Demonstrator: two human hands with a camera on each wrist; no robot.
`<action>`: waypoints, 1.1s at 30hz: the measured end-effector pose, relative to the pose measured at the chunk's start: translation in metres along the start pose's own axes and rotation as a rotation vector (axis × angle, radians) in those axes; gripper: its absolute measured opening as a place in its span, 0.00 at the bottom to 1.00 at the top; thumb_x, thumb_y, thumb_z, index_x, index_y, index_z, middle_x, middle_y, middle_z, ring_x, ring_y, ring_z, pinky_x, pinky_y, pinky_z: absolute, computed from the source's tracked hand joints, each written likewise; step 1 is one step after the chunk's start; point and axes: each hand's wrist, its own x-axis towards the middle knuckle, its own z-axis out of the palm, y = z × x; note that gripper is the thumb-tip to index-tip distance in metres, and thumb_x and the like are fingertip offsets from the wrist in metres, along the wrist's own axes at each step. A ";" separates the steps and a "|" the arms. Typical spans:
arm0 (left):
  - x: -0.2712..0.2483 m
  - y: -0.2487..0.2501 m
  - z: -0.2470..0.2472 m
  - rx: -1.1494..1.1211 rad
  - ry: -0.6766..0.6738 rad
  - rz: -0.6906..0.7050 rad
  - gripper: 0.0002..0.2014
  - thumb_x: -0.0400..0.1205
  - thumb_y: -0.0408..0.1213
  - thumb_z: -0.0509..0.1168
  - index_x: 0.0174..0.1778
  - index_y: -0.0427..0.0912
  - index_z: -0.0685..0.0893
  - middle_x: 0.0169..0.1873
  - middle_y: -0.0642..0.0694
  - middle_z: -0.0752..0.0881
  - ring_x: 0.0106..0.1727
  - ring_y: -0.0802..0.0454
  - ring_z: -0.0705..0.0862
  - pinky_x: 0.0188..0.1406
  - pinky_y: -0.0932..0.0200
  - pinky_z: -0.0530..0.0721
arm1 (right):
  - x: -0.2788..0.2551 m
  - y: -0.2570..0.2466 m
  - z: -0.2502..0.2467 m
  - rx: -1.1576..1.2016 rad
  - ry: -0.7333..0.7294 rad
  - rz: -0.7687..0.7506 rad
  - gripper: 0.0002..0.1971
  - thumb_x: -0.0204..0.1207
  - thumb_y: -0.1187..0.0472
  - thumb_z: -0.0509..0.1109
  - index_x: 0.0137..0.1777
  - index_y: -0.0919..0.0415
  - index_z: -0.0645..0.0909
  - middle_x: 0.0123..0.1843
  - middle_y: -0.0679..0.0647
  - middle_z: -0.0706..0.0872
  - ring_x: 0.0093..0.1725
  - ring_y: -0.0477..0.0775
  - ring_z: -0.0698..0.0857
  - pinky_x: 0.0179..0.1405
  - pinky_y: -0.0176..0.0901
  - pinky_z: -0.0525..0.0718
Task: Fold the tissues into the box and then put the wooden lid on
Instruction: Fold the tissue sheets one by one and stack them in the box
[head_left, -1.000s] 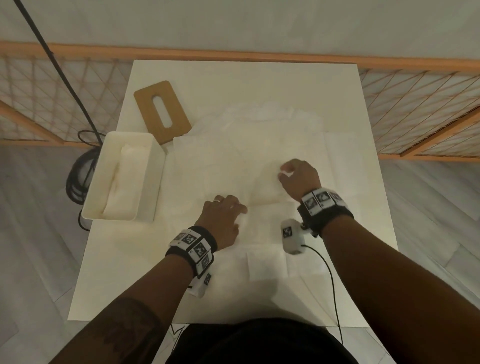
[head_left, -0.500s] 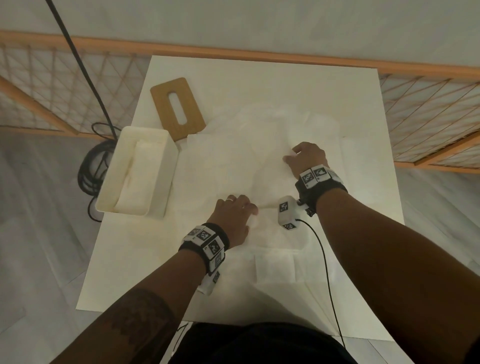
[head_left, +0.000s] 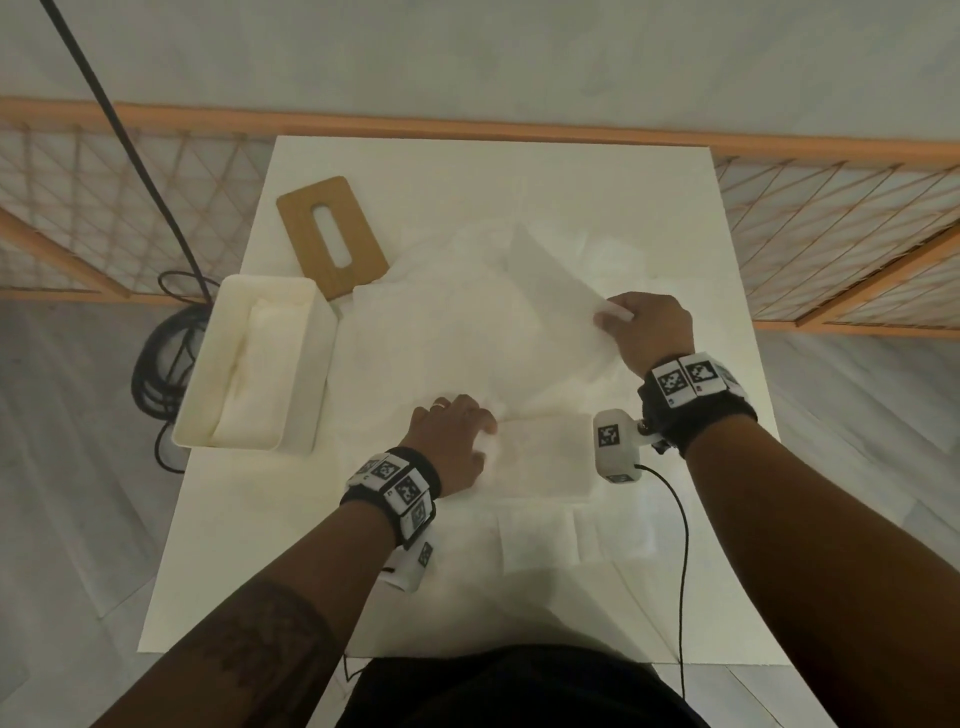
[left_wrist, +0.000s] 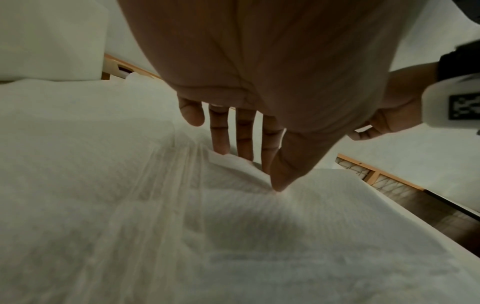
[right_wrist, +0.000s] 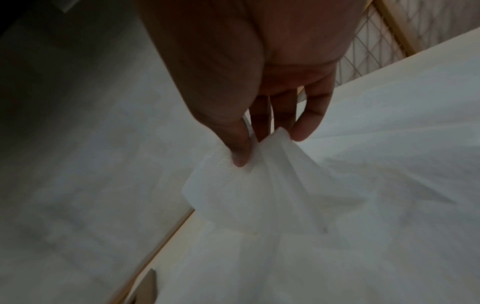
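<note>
White tissues (head_left: 457, 343) lie spread and overlapping across the middle of the white table (head_left: 467, 171). My right hand (head_left: 618, 319) pinches a corner of one tissue (right_wrist: 257, 174) between thumb and fingers and holds it lifted off the pile. My left hand (head_left: 467, 421) presses straight fingers (left_wrist: 244, 135) flat on the tissues near the table's middle. The white box (head_left: 311, 364) stands open at the left edge with folded tissue inside. The wooden lid (head_left: 332, 234) with its oval slot lies flat behind the box.
More flat tissues (head_left: 545, 540) lie near the front edge. A wooden lattice railing (head_left: 831, 218) runs behind and beside the table. Black cables (head_left: 161, 358) coil on the floor to the left of the box.
My right hand has moved back and to the right, lifting a tissue corner off the pile. My left hand stays pressed on the tissues in about the same place.
</note>
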 end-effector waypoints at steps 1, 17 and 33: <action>0.001 0.001 -0.001 0.001 -0.009 -0.004 0.19 0.83 0.44 0.66 0.70 0.57 0.76 0.73 0.54 0.72 0.74 0.46 0.71 0.73 0.45 0.66 | 0.000 0.004 -0.001 -0.016 -0.005 0.017 0.10 0.81 0.52 0.74 0.59 0.52 0.91 0.48 0.51 0.89 0.44 0.51 0.81 0.35 0.33 0.73; 0.019 -0.011 -0.050 -0.841 0.341 -0.165 0.36 0.78 0.61 0.72 0.79 0.49 0.71 0.77 0.49 0.75 0.75 0.49 0.76 0.75 0.47 0.75 | -0.035 -0.004 -0.042 0.759 -0.406 -0.207 0.10 0.78 0.67 0.64 0.53 0.57 0.85 0.45 0.51 0.89 0.48 0.54 0.86 0.50 0.45 0.83; 0.001 0.020 -0.045 -1.588 -0.188 -0.128 0.19 0.77 0.29 0.76 0.65 0.34 0.87 0.62 0.36 0.90 0.64 0.36 0.88 0.65 0.41 0.85 | -0.054 0.004 -0.044 1.136 -0.733 0.199 0.19 0.87 0.61 0.55 0.69 0.69 0.80 0.53 0.61 0.91 0.51 0.61 0.89 0.45 0.45 0.90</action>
